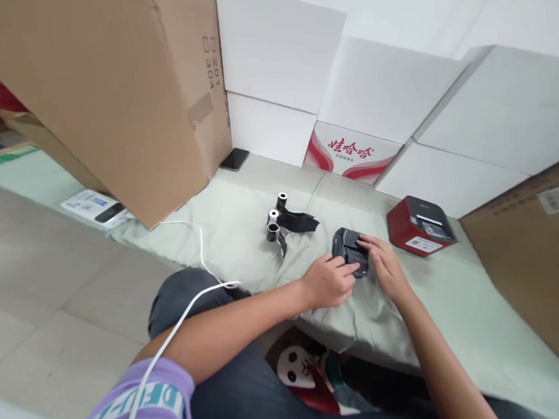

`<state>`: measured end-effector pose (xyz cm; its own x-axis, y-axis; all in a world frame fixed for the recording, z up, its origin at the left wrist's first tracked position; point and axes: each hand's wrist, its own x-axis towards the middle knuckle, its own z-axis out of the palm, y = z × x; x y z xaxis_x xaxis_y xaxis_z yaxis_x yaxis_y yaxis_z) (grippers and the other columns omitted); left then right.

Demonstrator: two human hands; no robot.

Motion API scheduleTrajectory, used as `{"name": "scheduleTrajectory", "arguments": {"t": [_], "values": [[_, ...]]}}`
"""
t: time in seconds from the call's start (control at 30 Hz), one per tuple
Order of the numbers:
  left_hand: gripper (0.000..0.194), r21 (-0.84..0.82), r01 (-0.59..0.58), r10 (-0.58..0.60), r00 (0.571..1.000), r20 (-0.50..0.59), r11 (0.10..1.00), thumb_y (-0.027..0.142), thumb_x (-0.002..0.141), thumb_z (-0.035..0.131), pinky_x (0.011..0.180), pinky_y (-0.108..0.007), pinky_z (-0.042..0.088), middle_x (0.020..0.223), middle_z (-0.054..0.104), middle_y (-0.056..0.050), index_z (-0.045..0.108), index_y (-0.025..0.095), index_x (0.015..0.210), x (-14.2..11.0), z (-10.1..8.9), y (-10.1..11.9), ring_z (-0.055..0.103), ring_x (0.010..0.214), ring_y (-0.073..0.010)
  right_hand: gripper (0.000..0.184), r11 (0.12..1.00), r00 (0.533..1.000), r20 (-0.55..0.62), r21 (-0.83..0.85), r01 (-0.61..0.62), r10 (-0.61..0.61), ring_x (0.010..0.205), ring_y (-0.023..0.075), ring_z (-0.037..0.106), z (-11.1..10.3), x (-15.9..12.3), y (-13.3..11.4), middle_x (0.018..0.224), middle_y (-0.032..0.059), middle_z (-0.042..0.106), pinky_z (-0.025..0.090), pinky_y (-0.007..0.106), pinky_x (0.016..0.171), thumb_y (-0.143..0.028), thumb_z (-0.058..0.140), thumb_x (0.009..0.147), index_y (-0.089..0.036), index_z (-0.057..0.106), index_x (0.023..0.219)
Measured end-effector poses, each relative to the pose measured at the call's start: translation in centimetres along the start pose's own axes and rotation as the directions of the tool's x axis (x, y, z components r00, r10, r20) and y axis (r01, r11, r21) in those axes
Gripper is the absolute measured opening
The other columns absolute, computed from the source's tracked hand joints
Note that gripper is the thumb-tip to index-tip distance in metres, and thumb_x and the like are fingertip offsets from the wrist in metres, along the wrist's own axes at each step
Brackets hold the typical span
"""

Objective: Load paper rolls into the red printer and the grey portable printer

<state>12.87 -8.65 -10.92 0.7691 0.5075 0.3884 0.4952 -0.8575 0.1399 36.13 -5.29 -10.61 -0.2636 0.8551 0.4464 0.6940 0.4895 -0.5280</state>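
Observation:
A small black device lies on the pale green mat in front of me. My left hand rests at its near left side, fingers curled, with a fingertip pressing on the device. My right hand lies over its right side with the fingers laid on top. To the left of the device sit three small black and white rolls with a strip of black ribbon trailing from them.
A red label printer stands right of my hands. White boxes line the back, and large cardboard boxes stand at left and right. A phone lies by the left box. A white cable runs across my knee.

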Motion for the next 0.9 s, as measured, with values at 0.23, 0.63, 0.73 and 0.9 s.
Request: {"name": "scheduleTrajectory", "arguments": {"t": [0.23,0.63,0.73,0.9], "values": [[0.044,-0.069,0.259,-0.26,0.965,-0.016,0.964,0.034,0.095,0.049,0.113,-0.043,0.038,0.164,0.04,-0.013,0.056,0.014,0.134,1.0,-0.9,-2.3,0.039,0.149,-0.0271,0.047,0.999,0.999,-0.015,-0.004,0.033,-0.034,0.135,0.0296,0.054,0.5,-0.6,0.2,0.138,0.0091,0.067,0.038,0.058,0.117,-0.046,0.033,0.106,-0.027,0.071,0.127],[0.056,0.018,0.212,-0.213,0.969,0.123,0.977,0.014,0.086,0.05,0.112,-0.047,0.037,0.15,0.054,-0.023,0.048,0.008,0.142,2.1,-1.3,-3.1,0.052,0.138,-0.0314,0.051,0.997,0.997,-0.003,-0.027,-0.075,0.075,0.135,0.0289,0.054,1.1,-1.0,-0.4,0.139,0.0069,0.067,0.039,0.058,0.115,-0.044,0.029,0.107,-0.026,0.074,0.123],[0.064,-0.047,0.269,-0.265,0.961,0.083,0.962,0.016,0.088,0.049,0.11,-0.043,0.042,0.141,0.063,-0.017,0.04,0.012,0.151,1.5,-0.9,-3.4,0.058,0.131,-0.027,0.051,0.997,0.996,-0.051,0.026,-0.073,0.074,0.136,0.0282,0.053,1.5,-1.1,-0.4,0.139,0.0076,0.067,0.038,0.058,0.117,-0.046,0.029,0.106,-0.026,0.074,0.122],[0.056,-0.264,0.453,-0.461,0.887,0.034,0.851,0.028,0.095,0.048,0.102,-0.038,0.051,0.135,0.067,-0.012,0.041,0.017,0.149,1.9,-0.4,-3.6,0.066,0.12,-0.025,0.049,0.978,0.983,-0.141,0.187,-0.09,0.118,0.132,0.0283,0.057,2.0,-1.0,0.0,0.132,0.0095,0.07,0.039,0.056,0.117,-0.049,0.035,0.104,-0.026,0.077,0.111]]}}
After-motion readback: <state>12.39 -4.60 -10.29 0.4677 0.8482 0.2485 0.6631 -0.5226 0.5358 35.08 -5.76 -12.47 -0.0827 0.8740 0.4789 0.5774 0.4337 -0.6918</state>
